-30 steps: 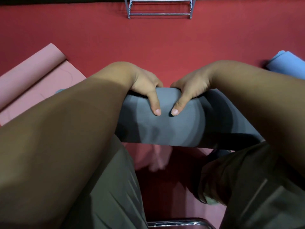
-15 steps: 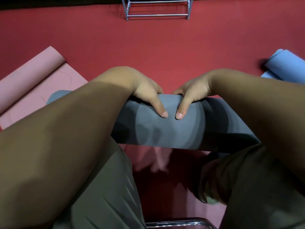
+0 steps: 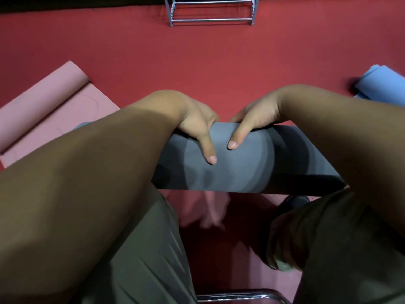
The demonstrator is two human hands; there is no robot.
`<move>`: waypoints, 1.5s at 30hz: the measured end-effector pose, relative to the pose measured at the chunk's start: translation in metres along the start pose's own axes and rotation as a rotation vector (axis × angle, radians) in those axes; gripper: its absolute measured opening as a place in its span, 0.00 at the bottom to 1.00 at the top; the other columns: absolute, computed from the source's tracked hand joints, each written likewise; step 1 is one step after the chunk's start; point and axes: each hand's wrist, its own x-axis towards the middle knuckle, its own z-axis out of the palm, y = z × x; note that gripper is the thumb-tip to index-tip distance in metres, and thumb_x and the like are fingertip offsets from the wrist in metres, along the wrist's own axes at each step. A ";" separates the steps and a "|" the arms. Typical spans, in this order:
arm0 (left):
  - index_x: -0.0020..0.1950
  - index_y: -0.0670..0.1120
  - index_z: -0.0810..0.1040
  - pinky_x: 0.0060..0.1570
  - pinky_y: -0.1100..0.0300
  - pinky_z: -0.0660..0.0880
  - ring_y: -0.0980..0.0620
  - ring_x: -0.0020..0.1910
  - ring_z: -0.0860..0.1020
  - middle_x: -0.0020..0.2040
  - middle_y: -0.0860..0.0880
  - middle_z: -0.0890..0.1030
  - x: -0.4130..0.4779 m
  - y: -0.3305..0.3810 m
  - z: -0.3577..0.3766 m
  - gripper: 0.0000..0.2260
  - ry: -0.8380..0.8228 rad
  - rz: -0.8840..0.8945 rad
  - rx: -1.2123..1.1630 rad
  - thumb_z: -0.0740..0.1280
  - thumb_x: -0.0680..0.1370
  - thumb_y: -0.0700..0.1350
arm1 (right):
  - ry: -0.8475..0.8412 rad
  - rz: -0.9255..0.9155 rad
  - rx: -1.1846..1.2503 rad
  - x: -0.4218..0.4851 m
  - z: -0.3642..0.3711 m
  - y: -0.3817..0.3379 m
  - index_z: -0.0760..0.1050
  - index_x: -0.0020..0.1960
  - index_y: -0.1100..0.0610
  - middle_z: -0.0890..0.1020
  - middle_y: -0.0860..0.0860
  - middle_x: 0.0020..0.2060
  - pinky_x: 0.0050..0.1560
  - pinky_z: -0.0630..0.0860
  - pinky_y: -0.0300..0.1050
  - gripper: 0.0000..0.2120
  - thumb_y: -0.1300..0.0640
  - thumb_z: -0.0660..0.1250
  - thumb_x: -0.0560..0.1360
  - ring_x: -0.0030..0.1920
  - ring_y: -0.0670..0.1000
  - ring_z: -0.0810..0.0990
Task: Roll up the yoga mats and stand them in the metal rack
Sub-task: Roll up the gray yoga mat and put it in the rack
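The left hand has its grip closed over the top of the rolled grey foam yoga mat. Its thumb lies down the near face and its fingers curl over the far side, out of sight. The right hand grips the same roll just beside it in the same way, the two thumbs near each other but apart. The grey roll lies crosswise in front of the person's knees in olive trousers, over the red carpeted floor. A partly rolled pink foam yoga mat lies to the left. A light blue rolled yoga mat shows at the right edge. The silver metal rack stands on the floor at the top, well apart from the roll.
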 end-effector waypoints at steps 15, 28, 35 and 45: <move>0.65 0.50 0.85 0.66 0.37 0.79 0.38 0.56 0.87 0.57 0.43 0.88 -0.001 -0.012 -0.001 0.26 -0.162 -0.085 -0.305 0.83 0.69 0.55 | 0.155 -0.037 -0.294 0.005 0.014 -0.013 0.80 0.59 0.45 0.89 0.45 0.48 0.47 0.85 0.49 0.32 0.43 0.89 0.60 0.46 0.49 0.89; 0.75 0.63 0.66 0.59 0.44 0.83 0.47 0.58 0.84 0.62 0.55 0.81 0.018 0.005 0.001 0.58 0.040 -0.053 -0.018 0.88 0.49 0.65 | 0.007 0.030 0.041 0.006 -0.005 0.029 0.81 0.67 0.47 0.88 0.54 0.59 0.68 0.79 0.64 0.36 0.42 0.86 0.62 0.58 0.61 0.88; 0.59 0.59 0.76 0.54 0.47 0.85 0.50 0.51 0.86 0.53 0.56 0.85 0.010 0.002 -0.004 0.39 0.096 -0.038 0.056 0.88 0.53 0.63 | 0.009 0.056 0.057 0.009 -0.001 0.019 0.83 0.67 0.51 0.88 0.56 0.59 0.68 0.79 0.64 0.36 0.41 0.85 0.63 0.59 0.62 0.88; 0.65 0.51 0.82 0.62 0.38 0.82 0.40 0.53 0.88 0.55 0.46 0.89 0.002 -0.034 -0.003 0.29 -0.033 -0.057 -0.316 0.85 0.65 0.53 | 0.230 -0.094 -0.298 0.013 0.005 -0.015 0.74 0.72 0.46 0.86 0.42 0.61 0.67 0.80 0.56 0.52 0.27 0.84 0.54 0.60 0.48 0.85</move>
